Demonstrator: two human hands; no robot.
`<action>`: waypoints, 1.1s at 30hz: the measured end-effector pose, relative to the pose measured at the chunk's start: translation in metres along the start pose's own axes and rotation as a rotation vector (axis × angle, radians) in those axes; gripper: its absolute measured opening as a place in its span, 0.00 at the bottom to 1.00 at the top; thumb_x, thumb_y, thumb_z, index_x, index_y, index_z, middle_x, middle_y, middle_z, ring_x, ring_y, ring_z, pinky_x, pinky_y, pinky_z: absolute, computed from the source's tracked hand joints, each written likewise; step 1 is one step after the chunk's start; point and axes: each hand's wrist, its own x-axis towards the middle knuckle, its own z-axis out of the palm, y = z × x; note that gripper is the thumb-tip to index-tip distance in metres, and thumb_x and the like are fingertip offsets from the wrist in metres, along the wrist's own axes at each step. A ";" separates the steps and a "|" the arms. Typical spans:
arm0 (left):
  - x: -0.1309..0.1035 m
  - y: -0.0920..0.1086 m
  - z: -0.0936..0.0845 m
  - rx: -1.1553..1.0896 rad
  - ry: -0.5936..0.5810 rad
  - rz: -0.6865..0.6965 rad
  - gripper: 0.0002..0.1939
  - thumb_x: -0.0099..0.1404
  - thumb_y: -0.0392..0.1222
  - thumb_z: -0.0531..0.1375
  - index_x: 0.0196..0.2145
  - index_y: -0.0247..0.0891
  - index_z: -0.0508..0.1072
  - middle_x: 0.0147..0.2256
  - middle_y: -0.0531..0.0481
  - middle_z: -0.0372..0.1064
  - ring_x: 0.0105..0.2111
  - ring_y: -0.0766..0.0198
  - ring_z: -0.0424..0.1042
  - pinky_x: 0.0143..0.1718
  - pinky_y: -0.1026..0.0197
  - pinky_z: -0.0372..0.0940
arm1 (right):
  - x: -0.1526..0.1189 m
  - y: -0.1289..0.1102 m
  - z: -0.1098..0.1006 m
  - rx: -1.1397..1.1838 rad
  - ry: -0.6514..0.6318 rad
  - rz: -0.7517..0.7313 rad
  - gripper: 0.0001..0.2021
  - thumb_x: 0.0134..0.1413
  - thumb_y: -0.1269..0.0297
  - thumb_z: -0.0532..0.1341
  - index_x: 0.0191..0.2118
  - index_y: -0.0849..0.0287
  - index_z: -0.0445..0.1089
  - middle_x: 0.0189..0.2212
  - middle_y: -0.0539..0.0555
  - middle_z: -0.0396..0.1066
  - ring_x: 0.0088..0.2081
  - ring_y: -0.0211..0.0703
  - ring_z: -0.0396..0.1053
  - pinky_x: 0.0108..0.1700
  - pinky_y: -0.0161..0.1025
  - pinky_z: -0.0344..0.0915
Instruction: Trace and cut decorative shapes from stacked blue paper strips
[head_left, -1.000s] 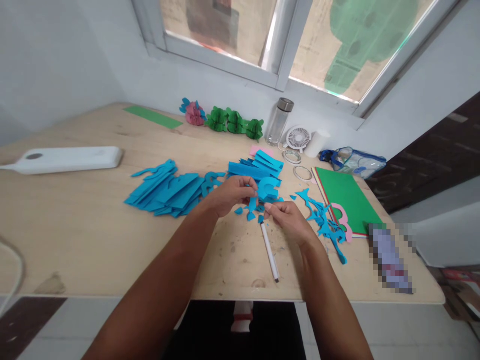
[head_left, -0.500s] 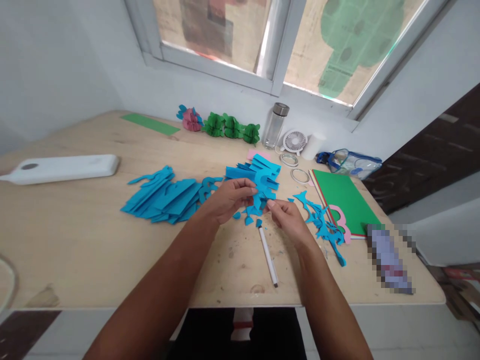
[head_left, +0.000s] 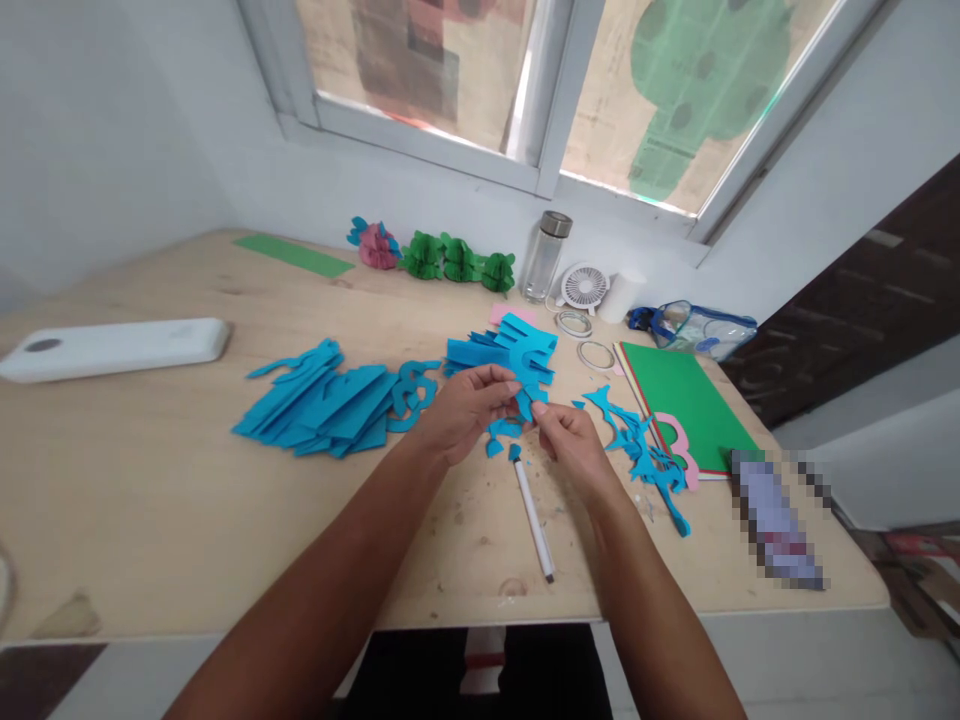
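Note:
Between my two hands is a small cut piece of blue paper [head_left: 526,397]. My left hand [head_left: 471,410] is closed in a pinch on its left side. From the right, my right hand [head_left: 571,440] pinches its lower edge with thumb and finger. Folded blue sheets [head_left: 480,355] lie just behind my hands. Small blue scraps [head_left: 495,446] rest beneath them, partly covered by my fingers. Nearer to me lies a white marker pen [head_left: 534,520]. A fanned pile of blue paper [head_left: 322,405] is left of my left hand, with curved blue cut-outs [head_left: 412,392] beside it.
Blue offcuts [head_left: 637,445] lie right of my right hand, near green sheets [head_left: 690,395] and a pink cut-out [head_left: 679,445]. At the back stand green paper ornaments [head_left: 457,258], a glass bottle [head_left: 546,258] and a small fan [head_left: 584,288]. A white oblong object [head_left: 127,347] lies left.
The blue piece has turned slightly between my fingers, and both hands have shifted a little. The camera view has also moved slightly. Both pinches stay closed.

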 end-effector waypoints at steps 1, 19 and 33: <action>0.000 0.000 0.001 -0.008 -0.003 -0.003 0.11 0.48 0.37 0.71 0.26 0.34 0.73 0.23 0.52 0.71 0.24 0.66 0.71 0.27 0.63 0.67 | 0.000 0.000 0.000 0.001 0.000 0.000 0.25 0.54 0.40 0.56 0.21 0.58 0.62 0.14 0.42 0.47 0.18 0.32 0.44 0.22 0.36 0.41; 0.000 -0.004 0.004 -0.217 -0.085 -0.076 0.09 0.48 0.34 0.71 0.25 0.35 0.73 0.24 0.50 0.73 0.26 0.64 0.72 0.31 0.61 0.69 | -0.002 -0.005 0.001 0.111 0.009 0.006 0.27 0.52 0.36 0.55 0.20 0.57 0.60 0.10 0.42 0.50 0.15 0.31 0.43 0.21 0.36 0.39; -0.004 -0.009 0.016 -0.220 0.045 0.024 0.11 0.47 0.36 0.71 0.26 0.34 0.73 0.24 0.54 0.70 0.25 0.66 0.70 0.28 0.62 0.66 | -0.001 0.000 0.003 0.052 0.046 -0.059 0.27 0.52 0.37 0.56 0.19 0.56 0.56 0.14 0.44 0.49 0.19 0.33 0.45 0.22 0.35 0.41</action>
